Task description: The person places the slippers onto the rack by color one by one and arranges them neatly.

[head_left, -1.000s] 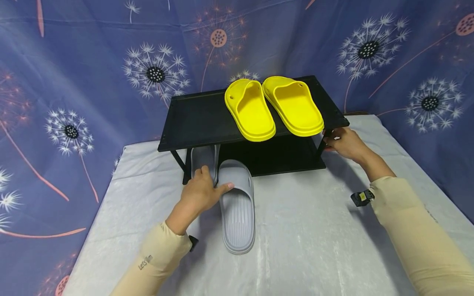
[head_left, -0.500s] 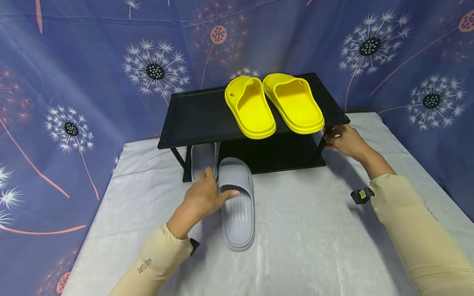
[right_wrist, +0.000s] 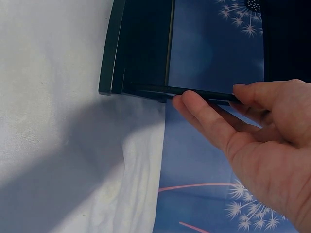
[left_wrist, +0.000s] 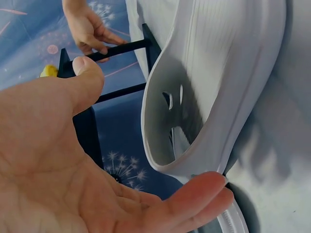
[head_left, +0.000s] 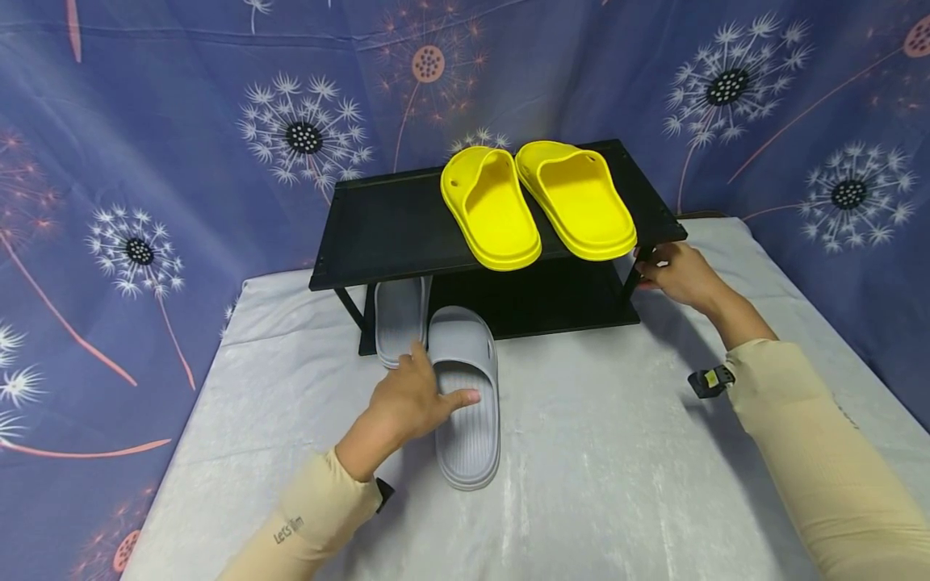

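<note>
A grey slipper (head_left: pixel 467 436) lies on the cloth with its toe at the front of a black two-tier shoe rack (head_left: pixel 392 226). My left hand (head_left: pixel 410 399) is at its left side, thumb spread over the footbed in the head view. The left wrist view shows the thumb and fingers apart, fingertips (left_wrist: pixel 209 187) right by the strap. Another grey slipper (head_left: pixel 400 315) sits at the left of the lower shelf, its heel past the front edge. My right hand (head_left: pixel 683 278) pinches the rack's right-side post (right_wrist: pixel 194 92) between thumb and fingers.
Two yellow slippers (head_left: pixel 501 218) stand side by side on the top shelf, toes to the back. A white cloth (head_left: pixel 596 468) covers the surface under the rack. Behind hangs a blue dandelion curtain (head_left: pixel 182 121).
My left hand has drawn back from the rack toward the front and slightly right, uncovering more of the slipper on the lower shelf. The right hand keeps its grip on the post.
</note>
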Tool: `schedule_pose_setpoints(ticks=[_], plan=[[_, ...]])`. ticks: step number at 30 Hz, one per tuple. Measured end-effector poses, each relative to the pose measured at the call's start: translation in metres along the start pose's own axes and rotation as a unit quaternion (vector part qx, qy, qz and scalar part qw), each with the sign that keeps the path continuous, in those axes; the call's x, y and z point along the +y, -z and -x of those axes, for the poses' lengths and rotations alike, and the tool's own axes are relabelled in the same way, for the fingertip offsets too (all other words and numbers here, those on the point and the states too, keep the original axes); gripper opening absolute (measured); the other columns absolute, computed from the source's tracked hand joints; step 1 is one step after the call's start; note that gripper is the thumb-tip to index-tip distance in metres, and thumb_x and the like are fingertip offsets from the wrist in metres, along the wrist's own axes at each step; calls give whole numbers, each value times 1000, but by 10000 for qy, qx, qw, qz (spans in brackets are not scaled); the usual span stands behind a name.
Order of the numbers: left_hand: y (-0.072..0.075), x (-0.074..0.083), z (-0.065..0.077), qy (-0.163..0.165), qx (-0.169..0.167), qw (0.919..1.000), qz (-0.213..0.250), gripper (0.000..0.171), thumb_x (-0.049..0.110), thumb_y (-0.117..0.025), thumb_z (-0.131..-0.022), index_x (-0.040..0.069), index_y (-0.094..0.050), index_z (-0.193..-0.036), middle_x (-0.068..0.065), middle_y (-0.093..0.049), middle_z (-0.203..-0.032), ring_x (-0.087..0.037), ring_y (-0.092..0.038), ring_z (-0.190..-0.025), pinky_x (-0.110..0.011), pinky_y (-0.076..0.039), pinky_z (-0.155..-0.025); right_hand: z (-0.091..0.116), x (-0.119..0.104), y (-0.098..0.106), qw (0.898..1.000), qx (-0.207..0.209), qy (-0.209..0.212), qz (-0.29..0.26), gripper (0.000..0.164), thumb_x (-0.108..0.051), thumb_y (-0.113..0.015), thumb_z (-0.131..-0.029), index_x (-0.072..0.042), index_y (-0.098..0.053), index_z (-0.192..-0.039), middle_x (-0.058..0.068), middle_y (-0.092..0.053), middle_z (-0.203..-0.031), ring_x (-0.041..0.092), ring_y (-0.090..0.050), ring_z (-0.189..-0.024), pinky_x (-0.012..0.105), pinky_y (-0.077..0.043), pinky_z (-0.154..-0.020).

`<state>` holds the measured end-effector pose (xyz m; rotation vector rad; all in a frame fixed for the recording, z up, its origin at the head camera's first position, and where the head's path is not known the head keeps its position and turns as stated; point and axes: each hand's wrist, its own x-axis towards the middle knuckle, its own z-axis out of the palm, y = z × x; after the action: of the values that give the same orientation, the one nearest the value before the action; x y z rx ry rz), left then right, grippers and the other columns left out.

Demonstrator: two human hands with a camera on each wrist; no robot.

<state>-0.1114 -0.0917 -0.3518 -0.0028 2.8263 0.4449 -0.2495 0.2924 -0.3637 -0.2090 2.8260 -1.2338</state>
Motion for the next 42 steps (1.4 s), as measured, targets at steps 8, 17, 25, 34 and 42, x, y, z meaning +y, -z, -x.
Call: schedule_pose_setpoints(ticks=[8,17,25,34,42], plan=[[-12,0,4,50,98,9999,-18,110,73,-68,-70,-7,-28,-135,-31,-50,-123,-43,-62,-92,-47,-56,-75,0,1,-1,10000,-41,-40,9,25,-6,-52,-97,8,-50,-117,30,-54,-111,35,-69,-86,15,-55,-60],[-23,2,12,-3,154,9996,-237,120,74,-65,-72,-8,-17,-145,-33,-46,-128,-43,-62,-93,-49,-56,-75,1,0,-1,10000,-43,-55,54,26,-7,-52,-97,7,-50,-118,31,-54,-112,32,-70,-83,17,-55,-60],[-29,7,21,-194,457,9979,-410,124,75,-67,-68,-7,-17,-146,-31,-49,-117,-40,-64,-80,-47,-57,-67,1,0,-2,10000,-6,-14,24,24,-6,-52,-96,7,-49,-117,29,-54,-111,34,-69,-85,21,-58,-61],[-35,10,27,-300,501,9970,-510,122,76,-67,-67,-10,-22,-142,-27,-52,-103,-35,-62,-79,-44,-56,-63,0,2,-2,10000,-7,-35,-90,24,-4,-52,-96,8,-49,-117,29,-53,-110,35,-68,-86,25,-60,-64],[-40,11,25,-222,566,9959,-677,123,76,-67,-67,-14,-24,-139,-26,-57,-94,-34,-63,-77,-44,-56,-64,0,1,-1,10000,17,7,-32,23,-2,-51,-96,8,-50,-116,29,-54,-109,40,-67,-88,34,-61,-67]])
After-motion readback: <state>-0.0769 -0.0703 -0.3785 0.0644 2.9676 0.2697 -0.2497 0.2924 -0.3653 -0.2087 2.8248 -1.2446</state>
